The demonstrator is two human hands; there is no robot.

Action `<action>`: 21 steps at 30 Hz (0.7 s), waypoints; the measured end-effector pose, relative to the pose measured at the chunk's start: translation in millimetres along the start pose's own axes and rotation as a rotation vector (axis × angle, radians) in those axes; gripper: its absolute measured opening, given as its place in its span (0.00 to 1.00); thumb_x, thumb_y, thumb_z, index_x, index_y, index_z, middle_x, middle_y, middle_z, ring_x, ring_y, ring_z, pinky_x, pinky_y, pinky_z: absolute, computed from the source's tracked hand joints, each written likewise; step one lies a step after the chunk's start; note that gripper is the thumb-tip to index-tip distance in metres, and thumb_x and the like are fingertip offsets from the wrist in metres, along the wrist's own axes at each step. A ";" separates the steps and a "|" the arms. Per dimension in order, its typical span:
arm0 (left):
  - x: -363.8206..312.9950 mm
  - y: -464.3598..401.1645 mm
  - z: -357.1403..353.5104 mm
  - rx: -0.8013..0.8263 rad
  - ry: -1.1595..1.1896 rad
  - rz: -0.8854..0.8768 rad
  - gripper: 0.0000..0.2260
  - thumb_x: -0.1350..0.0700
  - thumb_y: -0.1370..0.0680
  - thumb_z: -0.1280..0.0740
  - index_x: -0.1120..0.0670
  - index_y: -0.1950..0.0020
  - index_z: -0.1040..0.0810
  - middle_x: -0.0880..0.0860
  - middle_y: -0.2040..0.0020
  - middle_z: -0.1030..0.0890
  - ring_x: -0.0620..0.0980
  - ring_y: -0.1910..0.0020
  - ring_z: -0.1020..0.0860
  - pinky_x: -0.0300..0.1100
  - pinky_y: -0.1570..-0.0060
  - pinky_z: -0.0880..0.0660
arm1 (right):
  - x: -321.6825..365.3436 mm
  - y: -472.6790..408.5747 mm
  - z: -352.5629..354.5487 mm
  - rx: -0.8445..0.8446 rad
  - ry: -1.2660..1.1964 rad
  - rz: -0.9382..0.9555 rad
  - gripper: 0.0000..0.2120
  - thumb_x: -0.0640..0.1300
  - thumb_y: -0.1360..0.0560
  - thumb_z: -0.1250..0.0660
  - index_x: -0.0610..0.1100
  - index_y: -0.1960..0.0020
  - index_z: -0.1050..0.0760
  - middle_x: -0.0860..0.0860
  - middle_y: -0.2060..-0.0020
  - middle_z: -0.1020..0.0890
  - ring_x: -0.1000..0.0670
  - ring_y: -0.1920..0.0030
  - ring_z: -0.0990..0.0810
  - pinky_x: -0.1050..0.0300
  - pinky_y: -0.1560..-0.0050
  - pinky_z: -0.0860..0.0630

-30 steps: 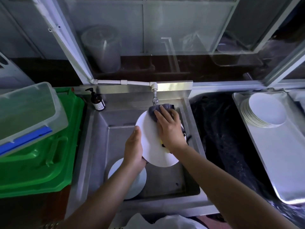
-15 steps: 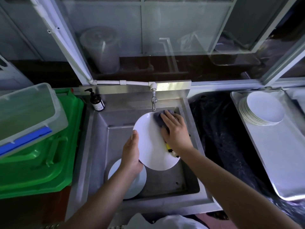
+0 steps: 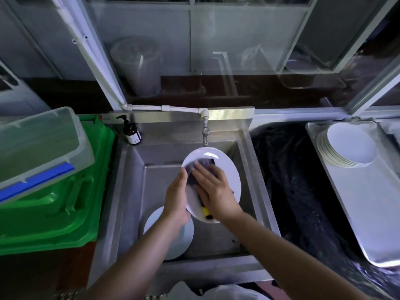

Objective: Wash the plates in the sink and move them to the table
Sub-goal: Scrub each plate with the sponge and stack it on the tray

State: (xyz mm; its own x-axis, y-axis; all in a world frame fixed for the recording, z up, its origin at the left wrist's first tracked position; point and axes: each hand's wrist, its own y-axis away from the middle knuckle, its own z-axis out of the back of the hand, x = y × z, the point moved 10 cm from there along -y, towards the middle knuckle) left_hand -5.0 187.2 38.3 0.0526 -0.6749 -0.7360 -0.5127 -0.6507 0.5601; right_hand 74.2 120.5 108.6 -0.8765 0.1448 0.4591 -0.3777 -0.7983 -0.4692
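On my right a tray point(image 3: 355, 213) holds washed plates point(image 3: 346, 148). Over the sink point(image 3: 127, 191), my left hand point(image 3: 176, 198) grips a plate point(image 3: 225, 167) while my flat right hand point(image 3: 213, 187) presses a sponge point(image 3: 201, 167) on it (another plate point(image 3: 173, 241) waits below).

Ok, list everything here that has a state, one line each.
Held plate: tilted over the sink, left hand gripping its edge.
Scrub cloth: pressed flat on that plate under the right hand.
Plate in sink: lying flat on the basin floor.
Plate stack: on the tray.
Tap: flow cannot be told.
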 end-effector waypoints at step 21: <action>-6.2 1.4 19.8 -0.027 0.126 -0.059 0.31 0.36 0.26 0.33 0.54 0.30 0.22 0.57 0.37 0.17 0.59 0.38 0.18 0.62 0.34 0.25 | -52.0 -18.6 0.2 -0.046 0.086 -0.170 0.19 0.50 0.17 0.37 0.49 0.27 0.26 0.52 0.27 0.26 0.41 0.30 0.29 0.40 0.33 0.29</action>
State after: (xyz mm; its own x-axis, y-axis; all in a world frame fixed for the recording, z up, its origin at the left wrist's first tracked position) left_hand -23.0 197.4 36.1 0.1902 -0.6725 -0.7153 -0.4827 -0.6985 0.5283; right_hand 126.9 127.8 93.6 -0.8203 0.3265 0.4696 -0.5342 -0.7308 -0.4249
